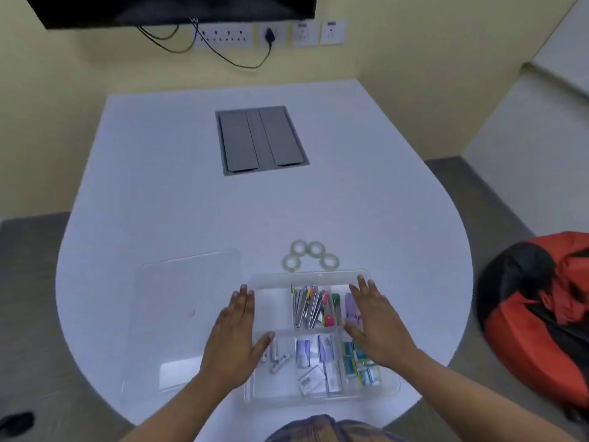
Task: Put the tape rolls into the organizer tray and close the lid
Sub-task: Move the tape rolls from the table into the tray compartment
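A clear plastic organizer tray (318,277) lies on the white table near its front edge, with compartments holding pens, clips and small packets. Several clear tape rolls (310,255) lie on the table just beyond the tray's far rim. The clear lid (185,314) lies flat on the table to the tray's left. My left hand (237,339) rests flat over the tray's left side, fingers apart, holding nothing. Over the right side hovers my right hand (374,323), also spread and with nothing in it.
A grey cable hatch (261,140) is set into the table farther back. A red and black bag (541,317) sits on the floor to the right. A wall with sockets, cables and a dark screen (172,9) stands behind the table.
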Demonstrator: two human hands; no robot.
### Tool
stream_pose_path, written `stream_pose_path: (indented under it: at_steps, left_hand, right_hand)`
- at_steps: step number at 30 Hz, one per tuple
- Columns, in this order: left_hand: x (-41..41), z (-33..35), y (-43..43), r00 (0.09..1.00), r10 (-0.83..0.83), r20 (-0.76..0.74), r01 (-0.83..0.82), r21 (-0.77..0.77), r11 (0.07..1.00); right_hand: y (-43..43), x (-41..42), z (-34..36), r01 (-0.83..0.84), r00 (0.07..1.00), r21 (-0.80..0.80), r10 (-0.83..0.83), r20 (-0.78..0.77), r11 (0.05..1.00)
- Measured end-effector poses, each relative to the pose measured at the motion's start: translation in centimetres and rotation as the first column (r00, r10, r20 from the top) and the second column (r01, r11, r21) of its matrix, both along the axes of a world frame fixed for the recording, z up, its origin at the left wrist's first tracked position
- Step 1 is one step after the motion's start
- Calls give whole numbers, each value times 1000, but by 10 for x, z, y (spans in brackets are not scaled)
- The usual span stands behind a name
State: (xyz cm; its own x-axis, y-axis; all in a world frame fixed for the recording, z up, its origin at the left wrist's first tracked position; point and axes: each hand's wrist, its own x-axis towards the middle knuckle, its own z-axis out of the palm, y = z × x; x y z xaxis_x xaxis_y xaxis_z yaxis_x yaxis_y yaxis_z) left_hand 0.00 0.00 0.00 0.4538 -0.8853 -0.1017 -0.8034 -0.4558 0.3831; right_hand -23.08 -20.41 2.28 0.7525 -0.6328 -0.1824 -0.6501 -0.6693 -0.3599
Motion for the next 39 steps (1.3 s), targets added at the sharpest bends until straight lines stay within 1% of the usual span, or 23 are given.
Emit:
stream_pose_path:
  at_steps: [1, 5, 8, 12, 16, 18, 22, 24, 27, 30, 34, 37, 39]
  left_hand:
    - [-5, -6, 4, 999, -22, -40, 24, 35, 999]
    - [-20, -37, 22, 997, -80, 10, 77, 161, 984]
    - [-22, -43, 29, 997, -76, -8, 76, 194, 978]
    - [-21, -44, 29, 997, -64, -44, 70, 159, 985]
    - [-11, -45, 32, 996, -75, -47, 79, 84, 993]
    - [-3, -43, 35, 998, -45, -53, 49, 66, 997]
    - [12, -42, 39, 993, 50, -105, -48, 26, 999]
    - [26, -45, 40, 988, 83, -130, -80, 27, 996]
    - [46, -51, 38, 982, 113, -149, -103, 71, 992]
    - [60, -60, 37, 992, 41, -116, -19, 187, 982]
    - [66, -71, 36, 993, -38, -110, 73, 325, 943]
    - [70, -75, 37, 985, -61, -161, 116, 358, 926]
    - [75, -76, 37, 979, -66, -194, 135, 372, 918]
  right_hand:
    - [6, -4, -7, -7, 999, 11, 8, -41, 1000]
    - [21, -23, -37, -54, 975, 8, 54, -215, 999]
    - [24, -28, -40, -87, 960, -43, 72, -271, 995]
    - [23, -25, -42, -65, 956, -5, 61, -286, 998]
    - [24, -20, -34, -48, 943, 23, 52, -328, 999]
    - [24, -10, -29, -16, 927, 50, 33, -374, 999]
    - [14, 11, -11, 101, 897, 98, -49, -439, 990]
    - [11, 24, -2, 175, 917, 68, -137, -374, 982]
    - [3, 45, 8, 296, 941, 80, -277, -195, 952]
    - [-10, 63, 10, 307, 951, 127, -299, -82, 943]
    - [-44, 86, 6, 211, 977, 113, -209, -30, 971]
    - [-72, 101, 2, 205, 979, 123, -203, -28, 971]
    - [-90, 110, -4, 212, 977, 119, -206, -58, 970]
